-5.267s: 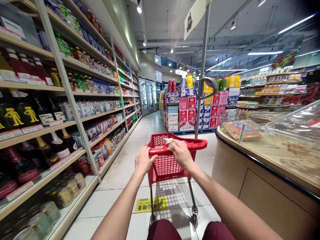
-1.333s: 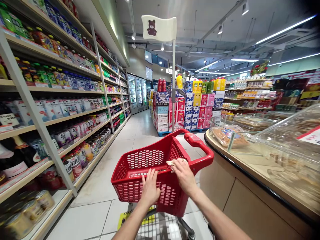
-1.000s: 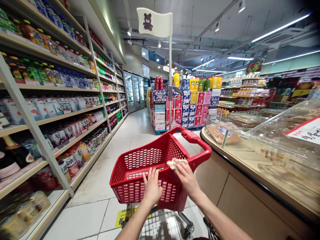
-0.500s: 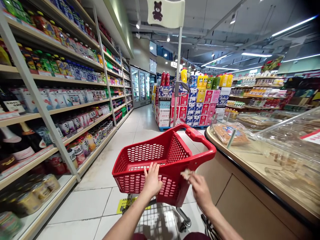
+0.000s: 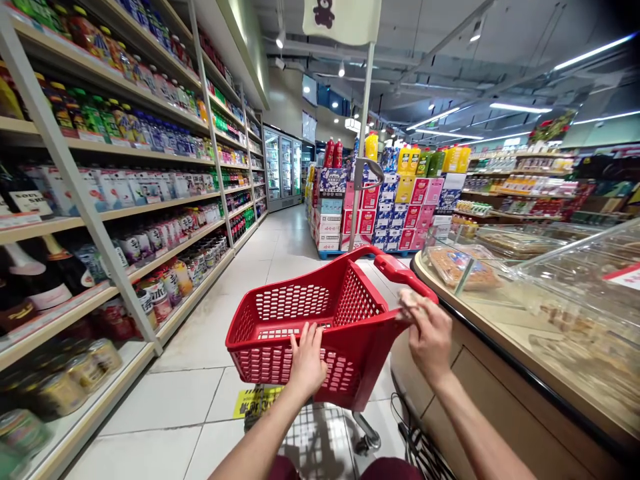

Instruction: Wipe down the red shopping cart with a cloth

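- Supermarket aisle with a pale tiled floor (image 5: 200,347); drinks shelving (image 5: 125,220) runs along the left, a curved glass-topped food counter (image 5: 525,313) stands on the right, and stacked cartons (image 5: 390,213) sit farther down the aisle.
- A red plastic shopping cart (image 5: 320,327) stands mid-aisle, just beside the counter front. Its long axis runs from near left to far right, slewed across the aisle; the handle end (image 5: 400,270) points toward the counter.
- A grey pole (image 5: 363,133) rises behind the cart and carries a white flag (image 5: 343,20) with a bear motif.
- Left hand (image 5: 306,363): palm against the near end wall of the basket, fingers spread and hooked over the rim.
- Right hand (image 5: 430,333): on the right-hand handle bar, fingers curled around a small pale cloth (image 5: 407,300) pressed to the bar.
- A yellow floor sticker (image 5: 253,402) lies beneath the cart; one caster (image 5: 367,443) shows below the basket.
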Demonstrator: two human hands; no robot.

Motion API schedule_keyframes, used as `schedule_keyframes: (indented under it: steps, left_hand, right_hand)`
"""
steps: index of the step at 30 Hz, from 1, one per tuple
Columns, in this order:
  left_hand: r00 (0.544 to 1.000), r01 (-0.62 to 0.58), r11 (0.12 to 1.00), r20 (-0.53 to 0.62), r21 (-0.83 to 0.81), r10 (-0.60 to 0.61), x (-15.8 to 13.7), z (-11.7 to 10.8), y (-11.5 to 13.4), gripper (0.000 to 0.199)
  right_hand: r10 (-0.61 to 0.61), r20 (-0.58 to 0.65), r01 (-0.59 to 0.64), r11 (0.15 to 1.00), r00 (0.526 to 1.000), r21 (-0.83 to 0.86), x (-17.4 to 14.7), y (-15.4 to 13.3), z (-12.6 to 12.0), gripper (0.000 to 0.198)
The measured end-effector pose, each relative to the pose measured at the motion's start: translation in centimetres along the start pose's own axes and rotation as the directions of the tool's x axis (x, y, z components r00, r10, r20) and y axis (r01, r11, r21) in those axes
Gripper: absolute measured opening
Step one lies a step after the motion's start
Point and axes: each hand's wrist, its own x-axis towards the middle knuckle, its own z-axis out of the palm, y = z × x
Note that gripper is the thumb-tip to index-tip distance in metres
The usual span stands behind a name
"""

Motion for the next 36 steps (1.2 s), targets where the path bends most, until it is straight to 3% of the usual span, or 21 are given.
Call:
schedule_keyframes:
  steps: [3, 6, 8, 10, 12, 14, 16, 20, 23, 26, 28, 30, 33, 36]
  left_hand:
    - [1.000, 0.000, 1.000, 0.000, -0.015, 0.000, -0.1, 0.1, 0.4, 0.074]
    - [1.000, -0.013, 1.000, 0.015, -0.018, 0.013, -0.2, -0.1, 0.2, 0.074]
    - [1.000, 0.018, 1.000, 0.009, -0.008, -0.018, -0.5, -0.3, -0.5, 0.073]
    - [0.997, 0.078, 0.997, -0.017, 0.000, -0.078, -0.9, -0.5, -1.4, 0.073]
    - [0.992, 0.120, 0.993, -0.036, -0.005, -0.120, -1.2, -0.5, -2.2, 0.073]
    - [0.990, 0.133, 0.991, -0.037, -0.017, -0.133, -1.3, -0.4, -2.7, 0.073]
    - [0.988, 0.152, 0.988, -0.040, -0.024, -0.152, -1.3, -0.4, -2.9, 0.072]
    - [0.994, 0.102, 0.995, -0.045, 0.004, -0.102, -1.3, -0.7, -3.3, 0.072]
    - [0.997, 0.063, 0.998, -0.037, 0.009, -0.063, -1.6, -0.9, -3.7, 0.070]
    - [0.997, 0.063, 0.998, -0.046, -0.003, -0.063, -1.9, -0.6, -3.6, 0.070]
    - [0.996, 0.065, 0.998, -0.056, -0.012, -0.066, -2.1, -0.3, -3.3, 0.071]
    - [0.996, 0.066, 0.998, -0.053, -0.017, -0.067, -2.1, -0.2, -3.1, 0.072]
    - [0.998, 0.056, 0.998, -0.029, -0.023, -0.057, -2.1, -0.3, -3.0, 0.072]
    - [0.998, 0.054, 0.998, -0.018, -0.018, -0.054, -2.1, -0.6, -3.4, 0.071]
  right_hand:
    - [-0.051, 0.132, 0.059, 0.996, 0.990, -0.059, 2.5, -2.9, 1.3, 0.033]
    - [-0.268, 0.330, 0.256, 0.963, 0.905, 0.079, 1.2, -7.4, 3.1, 0.040]
    - [-0.330, 0.384, 0.311, 0.944, 0.862, 0.113, 0.5, -8.0, 3.3, 0.041]
    - [-0.282, 0.387, 0.285, 0.957, 0.878, 0.051, 1.2, -5.8, 2.5, 0.039]
    - [-0.139, 0.318, 0.181, 0.978, 0.938, -0.104, 2.7, -2.8, 1.4, 0.032]
    - [-0.026, 0.259, 0.084, 0.973, 0.965, -0.216, 3.8, -1.6, 0.9, 0.029]
    - [-0.055, 0.314, 0.115, 0.978, 0.948, -0.176, 3.4, -3.3, 1.5, 0.032]
    - [-0.288, 0.444, 0.290, 0.955, 0.848, 0.066, 0.7, -9.7, 3.8, 0.039]
    - [-0.272, 0.446, 0.278, 0.959, 0.853, 0.054, 1.0, -8.6, 3.8, 0.036]
    - [-0.095, 0.383, 0.153, 0.980, 0.919, -0.125, 3.0, -4.4, 2.5, 0.030]
    - [-0.040, 0.350, 0.110, 0.977, 0.936, -0.183, 3.3, -3.8, 2.3, 0.029]
    - [-0.104, 0.391, 0.159, 0.981, 0.914, -0.109, 2.3, -6.1, 3.0, 0.032]
    - [-0.266, 0.466, 0.269, 0.961, 0.844, 0.061, 0.1, -11.0, 4.5, 0.038]
    - [-0.285, 0.481, 0.285, 0.956, 0.829, 0.075, 0.0, -11.3, 4.6, 0.039]
